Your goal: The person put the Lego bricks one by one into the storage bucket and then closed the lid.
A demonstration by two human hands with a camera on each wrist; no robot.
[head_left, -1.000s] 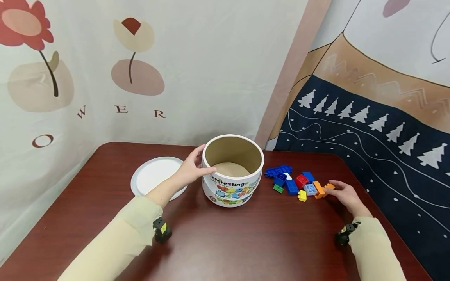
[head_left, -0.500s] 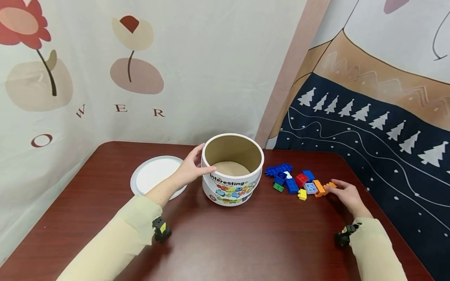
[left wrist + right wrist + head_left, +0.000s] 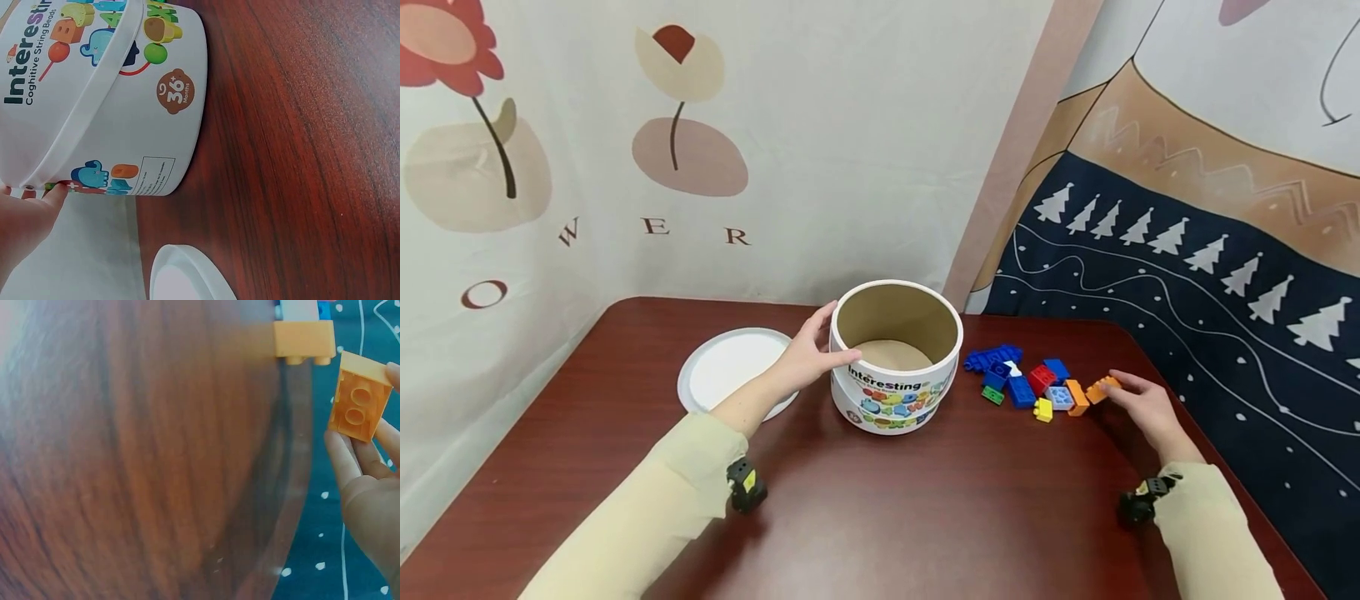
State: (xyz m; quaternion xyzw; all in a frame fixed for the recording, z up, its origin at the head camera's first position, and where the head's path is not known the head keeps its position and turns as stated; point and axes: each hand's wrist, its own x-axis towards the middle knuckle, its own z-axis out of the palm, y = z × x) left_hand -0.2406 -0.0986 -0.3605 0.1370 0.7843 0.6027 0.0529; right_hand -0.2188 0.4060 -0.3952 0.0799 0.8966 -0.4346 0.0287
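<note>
A round white bucket [image 3: 895, 392] printed with "Interesting" stands without its lid on the table, its tan inside visible in the head view. My left hand [image 3: 808, 357] holds it by its left side, thumb over the rim and fingers along the outer wall. In the left wrist view, fingertips [image 3: 56, 195] touch the bucket's wall near the handle band. On the right, my right hand [image 3: 1152, 412] pinches an orange building block [image 3: 1102, 389] between thumb and fingers. The right wrist view shows that block's hollow underside [image 3: 359, 407], tilted, beside a second orange block [image 3: 305, 339].
A white round lid [image 3: 726, 367] lies left of the bucket, partly behind my left forearm. Several loose blocks, including a red one [image 3: 1042, 380], a yellow one [image 3: 1042, 409] and a green one [image 3: 992, 395], lie between bucket and right hand. Printed cloth [image 3: 1187, 300] hangs behind the table's right edge.
My right hand has picked up the orange block from the pile's right end and tilted it, shifting slightly right. The left hand keeps its hold on the bucket.
</note>
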